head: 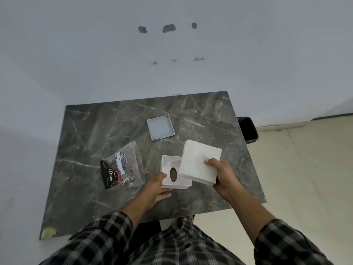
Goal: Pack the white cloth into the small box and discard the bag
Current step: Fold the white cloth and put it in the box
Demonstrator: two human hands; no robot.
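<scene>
1. My left hand [155,188] cups the near-left corner of the small white box [174,174]; the thumb lies over its front-left rim and the fingers [165,195] curl under and beside the base, closed on the box.
2. The box sits open-topped at the near middle of the dark marbled bench [86,131]. Inside it I see a white insert with a dark oval cut-out [173,175].
3. My right hand [222,177] grips a square white piece, the folded white cloth [200,161] as far as I can tell, though it looks stiff and flat. The thumb presses on its top face near the right edge, and the other fingers wrap under that edge.
4. The cloth is tilted, with its far edge raised. Its lower-left corner overlaps the right side of the box, so it is over the opening and not down inside.
5. A shallow grey-white lid [161,127] lies with its hollow side up on the bench beyond the box, apart from it.
6. The clear plastic bag [122,166] lies flat on the bench left of the box, close to my left hand but not touching it. It has a black printed strip and a white label.
7. A black bin [248,129] stands on the floor just past the right edge of the bench.
8. Both my sleeves are dark plaid.
</scene>
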